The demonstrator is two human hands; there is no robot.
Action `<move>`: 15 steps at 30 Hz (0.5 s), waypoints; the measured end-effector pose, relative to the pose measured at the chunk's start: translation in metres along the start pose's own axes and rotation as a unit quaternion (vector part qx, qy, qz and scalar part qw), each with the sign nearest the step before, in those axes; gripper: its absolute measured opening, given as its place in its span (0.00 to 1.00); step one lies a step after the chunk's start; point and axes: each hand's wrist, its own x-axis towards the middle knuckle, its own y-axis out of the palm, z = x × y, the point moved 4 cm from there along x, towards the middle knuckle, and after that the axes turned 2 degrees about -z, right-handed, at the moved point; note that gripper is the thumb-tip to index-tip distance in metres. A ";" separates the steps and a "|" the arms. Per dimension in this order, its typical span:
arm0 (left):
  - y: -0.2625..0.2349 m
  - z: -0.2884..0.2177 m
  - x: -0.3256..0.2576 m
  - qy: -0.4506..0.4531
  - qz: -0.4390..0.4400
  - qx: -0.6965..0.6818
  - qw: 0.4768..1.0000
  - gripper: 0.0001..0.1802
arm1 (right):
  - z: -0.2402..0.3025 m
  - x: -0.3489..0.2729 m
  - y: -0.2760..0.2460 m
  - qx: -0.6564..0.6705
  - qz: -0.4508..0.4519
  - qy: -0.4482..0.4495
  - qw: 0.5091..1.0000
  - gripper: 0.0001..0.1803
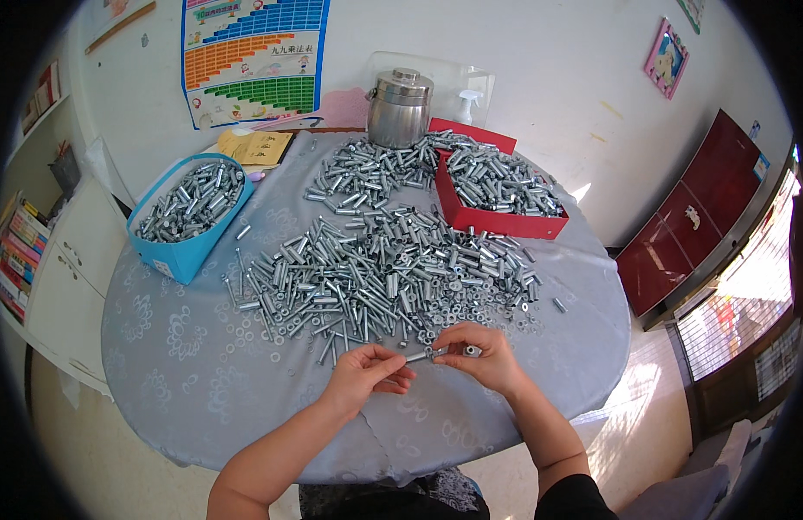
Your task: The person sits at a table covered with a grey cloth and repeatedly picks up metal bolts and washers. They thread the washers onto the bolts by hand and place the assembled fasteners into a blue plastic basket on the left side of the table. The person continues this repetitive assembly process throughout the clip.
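The left hand (364,374) has its grip pinched on one end of a shiny bolt (416,356). The right hand (484,357) has its grip pinched on a small piece (435,353) at the bolt's other end; it may be a ring or a nut, but it is too tiny to tell. The bolt is over the tabletop (237,416), near its front edge. A big pile (367,286) of metal bits sits behind the hands. A blue box (189,251) stands by the left edge, and a red box (505,227) toward the back right.
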 end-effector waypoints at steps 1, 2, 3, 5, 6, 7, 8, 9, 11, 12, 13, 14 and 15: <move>0.001 -0.002 -0.001 0.010 -0.001 0.011 1.000 0.08 | 0.000 0.001 0.000 -0.002 -0.003 -0.005 1.000 0.09; 0.003 -0.005 -0.003 0.020 -0.002 0.021 1.000 0.07 | -0.003 0.001 0.001 0.006 -0.002 0.021 1.000 0.07; 0.005 -0.007 -0.003 0.029 -0.003 0.032 0.999 0.07 | -0.007 0.000 0.002 0.013 0.000 0.046 0.999 0.06; 0.006 -0.008 -0.004 0.036 -0.004 0.042 0.998 0.07 | -0.020 -0.002 0.006 0.013 0.007 0.112 0.994 0.07; 0.007 -0.008 -0.004 0.039 -0.004 0.048 0.998 0.07 | -0.030 -0.004 0.010 0.006 0.013 0.152 0.988 0.08; 0.009 -0.007 -0.004 0.040 0.001 0.045 0.998 0.07 | -0.038 -0.006 0.013 -0.001 0.018 0.192 0.981 0.09; 0.011 -0.005 -0.005 0.042 0.005 0.043 0.998 0.07 | -0.040 -0.007 0.017 0.005 0.009 0.188 0.982 0.10; 0.011 -0.004 -0.005 0.044 0.008 0.041 0.998 0.07 | -0.041 -0.007 0.020 0.011 -0.001 0.184 0.983 0.11; 0.009 -0.004 -0.004 0.043 0.000 0.033 0.999 0.07 | -0.039 -0.006 0.020 0.067 -0.027 0.162 0.984 0.12; 0.008 -0.004 -0.004 0.042 -0.004 0.029 0.999 0.07 | -0.035 -0.005 0.019 0.117 -0.043 0.143 0.982 0.12; 0.005 -0.003 -0.003 0.039 -0.015 0.024 0.999 0.07 | -0.031 -0.005 0.017 0.166 -0.059 0.124 0.976 0.12; 0.003 -0.003 -0.002 0.037 -0.025 0.019 0.999 0.07 | -0.028 -0.005 0.017 0.160 -0.045 0.114 0.979 0.12; 0.001 -0.003 -0.001 0.034 -0.035 0.015 0.999 0.07 | -0.024 -0.006 0.017 0.153 -0.031 0.105 0.982 0.12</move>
